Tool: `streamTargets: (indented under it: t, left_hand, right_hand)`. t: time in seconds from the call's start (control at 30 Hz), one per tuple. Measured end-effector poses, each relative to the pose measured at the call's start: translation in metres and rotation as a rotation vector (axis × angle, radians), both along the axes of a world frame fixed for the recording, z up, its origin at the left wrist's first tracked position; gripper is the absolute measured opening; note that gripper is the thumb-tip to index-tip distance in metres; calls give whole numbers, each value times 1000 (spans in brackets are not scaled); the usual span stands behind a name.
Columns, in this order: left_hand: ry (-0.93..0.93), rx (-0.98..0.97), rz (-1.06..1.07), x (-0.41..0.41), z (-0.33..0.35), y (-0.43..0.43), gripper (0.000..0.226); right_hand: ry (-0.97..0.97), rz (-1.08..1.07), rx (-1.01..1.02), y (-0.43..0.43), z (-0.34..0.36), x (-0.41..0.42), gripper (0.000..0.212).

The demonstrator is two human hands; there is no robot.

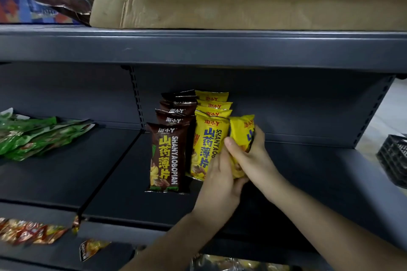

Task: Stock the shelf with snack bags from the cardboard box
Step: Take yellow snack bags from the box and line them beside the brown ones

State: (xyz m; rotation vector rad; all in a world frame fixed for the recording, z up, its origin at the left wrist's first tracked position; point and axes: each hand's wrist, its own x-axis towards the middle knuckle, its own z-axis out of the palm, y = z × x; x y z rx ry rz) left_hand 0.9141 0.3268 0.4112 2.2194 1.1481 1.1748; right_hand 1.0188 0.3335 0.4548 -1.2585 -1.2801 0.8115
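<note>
Shelf (308, 171) open from the held yellow bag (241, 132) to its right edge and between green bags (37, 136) and the divider (110, 169); brown row (167, 156) and yellow row (207, 138) block just right of the divider, upper shelf (198, 48) caps headroom.

The dark shelf (308, 171) carries upright rows of brown bags (167, 156) and yellow bags (207, 138), touching, near its middle; green bags (37, 136) lie at its left edge.

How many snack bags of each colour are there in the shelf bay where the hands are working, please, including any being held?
Brown bags: 4, in one row
Yellow bags: 4, in the row beside them
Held yellow bag: 1, gripped by the left hand and right hand
Total: 9
</note>
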Motion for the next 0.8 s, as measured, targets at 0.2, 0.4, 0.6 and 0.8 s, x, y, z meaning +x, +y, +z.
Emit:
streamTargets:
  t: [0.2,0.4,0.6,0.8]
  left_hand:
    - [-180,-200,-40,-38,-4,3,79]
    - [-42,-129,69,-43,-8,4,73]
    - [228,153,384,-22,-16,-1,74]
    - [252,162,396,-23,-26,12,98]
  right_hand:
    - [-170,128,-154,-1,-13,8,63]
    - [-175,62,-157,10,-16,-9,52]
    - [-195,-104,-58,24,-29,-32,54]
    - [-352,-41,-4,22,-37,-27,50]
